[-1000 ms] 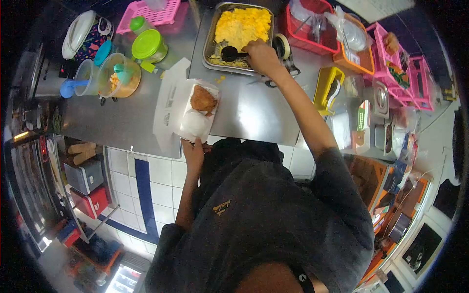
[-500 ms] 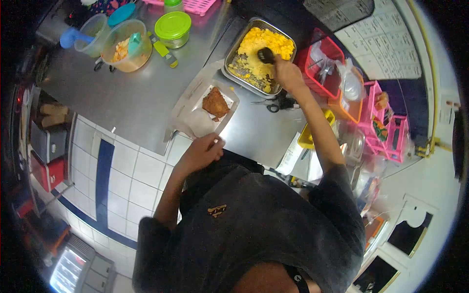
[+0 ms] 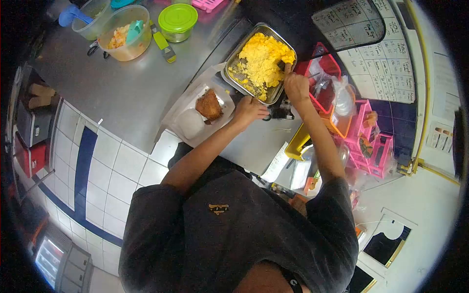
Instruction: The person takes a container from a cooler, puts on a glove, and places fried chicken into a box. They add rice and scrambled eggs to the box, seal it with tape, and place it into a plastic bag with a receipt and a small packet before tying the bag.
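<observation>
Yellow crumbly food, resembling scrambled egg, fills much of a rectangular metal tray. My right hand is closed around the handle of a black spoon, its bowl down in the food at the tray's right side and mostly hidden. At the near edge of the tray, my left hand grips the rim with its fingers. Just left of that hand, an open paper box holds a brown fried piece, apparently chicken, beside a white mound of rice.
A green-lidded tub, a green-yellow box cutter and a clear tub of chopped food stand at the back left. Red basket, pink rack and yellow tray crowd the right. Scissors lie below the metal tray, partly hidden.
My left hand has moved from the near side of the paper box up to the metal tray's rim. My right hand has brought the spoon from the middle of the food to its right side.
</observation>
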The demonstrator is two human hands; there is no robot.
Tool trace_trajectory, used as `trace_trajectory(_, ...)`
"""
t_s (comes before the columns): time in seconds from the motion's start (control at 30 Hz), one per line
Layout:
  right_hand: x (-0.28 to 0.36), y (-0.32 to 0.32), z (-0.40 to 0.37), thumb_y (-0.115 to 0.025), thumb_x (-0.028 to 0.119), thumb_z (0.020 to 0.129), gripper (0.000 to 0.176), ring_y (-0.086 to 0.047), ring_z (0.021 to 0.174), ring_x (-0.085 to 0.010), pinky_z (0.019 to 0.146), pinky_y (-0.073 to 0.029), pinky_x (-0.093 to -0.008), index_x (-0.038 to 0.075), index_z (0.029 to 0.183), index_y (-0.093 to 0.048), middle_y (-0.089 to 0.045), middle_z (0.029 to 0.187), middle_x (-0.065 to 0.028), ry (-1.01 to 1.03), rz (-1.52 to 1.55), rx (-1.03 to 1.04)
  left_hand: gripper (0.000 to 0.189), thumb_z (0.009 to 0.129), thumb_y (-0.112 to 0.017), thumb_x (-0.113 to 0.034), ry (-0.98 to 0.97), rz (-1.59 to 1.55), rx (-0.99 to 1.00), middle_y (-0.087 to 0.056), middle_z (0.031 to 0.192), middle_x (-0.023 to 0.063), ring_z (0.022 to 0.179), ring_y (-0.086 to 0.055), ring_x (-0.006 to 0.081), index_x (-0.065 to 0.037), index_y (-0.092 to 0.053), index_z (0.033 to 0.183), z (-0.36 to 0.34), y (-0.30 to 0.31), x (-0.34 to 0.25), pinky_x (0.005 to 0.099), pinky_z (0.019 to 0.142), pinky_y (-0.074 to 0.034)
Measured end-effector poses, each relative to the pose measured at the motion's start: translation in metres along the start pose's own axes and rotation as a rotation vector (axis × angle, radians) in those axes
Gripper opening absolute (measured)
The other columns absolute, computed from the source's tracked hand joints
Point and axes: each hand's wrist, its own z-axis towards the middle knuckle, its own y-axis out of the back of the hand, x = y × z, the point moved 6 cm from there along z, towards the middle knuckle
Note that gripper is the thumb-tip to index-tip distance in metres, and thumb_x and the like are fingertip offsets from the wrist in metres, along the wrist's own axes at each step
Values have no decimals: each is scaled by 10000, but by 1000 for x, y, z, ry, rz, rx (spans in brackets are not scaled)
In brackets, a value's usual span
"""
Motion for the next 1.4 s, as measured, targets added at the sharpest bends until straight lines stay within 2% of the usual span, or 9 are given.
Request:
trace_trajectory(0.37,20,6,-10,-517,133,898,445,-664,549,-175,452,-494,-308,-70,1294,-508,-681,669,-51,163,48,46,433,1069,-264,-246,14,-87,3,-639,1069,315,963,-688,365,135,-455,1146,8,3,3,410,822,-595)
trace_trajectory(0.6,44,29,-25,-543,157,871,317,-680,590,-223,509,-521,-346,-5,1144,-557,-682,673,-76,228,135,-8,434,1038,-274,-199,-29,-79,0,-637,1043,342,909,-695,397,189,-451,1122,5,3,-2,428,783,-606)
trace_trajectory(0.8,51,46,-39,-598,146,821,317,-701,683,-320,591,-537,-449,-10,1089,-536,-681,709,-165,170,472,169,410,1036,-275,-205,-34,-89,-1,-658,992,310,862,-704,378,137,-497,1079,5,6,0,429,747,-607)
trace_trajectory(1.0,48,32,-36,-534,178,911,325,-659,808,-439,693,-527,-501,-26,1164,-518,-665,840,-269,77,840,279,376,1037,-295,-230,36,93,31,-669,798,217,656,-688,287,63,-526,980,4,9,0,380,589,-588)
trace_trajectory(1.1,47,15,-30,-531,245,927,298,-672,812,-400,702,-506,-494,-7,1075,-594,-649,826,-287,36,1056,183,348,1027,-296,-226,24,93,9,-651,748,186,586,-658,259,26,-521,942,0,7,-2,366,539,-570)
trace_trajectory(1.2,56,5,-25,-546,262,943,284,-645,705,-323,656,-487,-428,-16,975,-595,-658,766,-205,-13,1398,224,329,991,-347,-203,-4,68,-28,-648,724,183,570,-659,252,32,-524,844,-7,10,-5,345,510,-556)
trace_trajectory(1.27,62,-11,-27,-545,283,972,266,-524,583,-167,540,-410,-323,28,907,-589,-583,693,-29,-264,1811,392,316,996,-353,-227,-11,75,55,-645,719,173,561,-655,246,13,-516,871,-10,14,0,349,504,-554)
trace_trajectory(1.3,58,-4,-25,-545,283,972,266,-524,583,-167,540,-410,-323,28,907,-589,-583,693,-29,-259,1816,386,316,996,-353,-227,-14,82,51,-645,719,173,561,-655,246,13,-516,871,-16,18,-3,349,504,-554)
trace_trajectory(1.4,50,32,-41,-515,286,1006,201,-346,543,-26,468,-241,-205,137,880,-565,-458,662,80,-443,2151,553,316,1027,-341,-238,-26,158,68,-641,747,171,583,-661,245,13,-520,960,-53,37,0,341,543,-577)
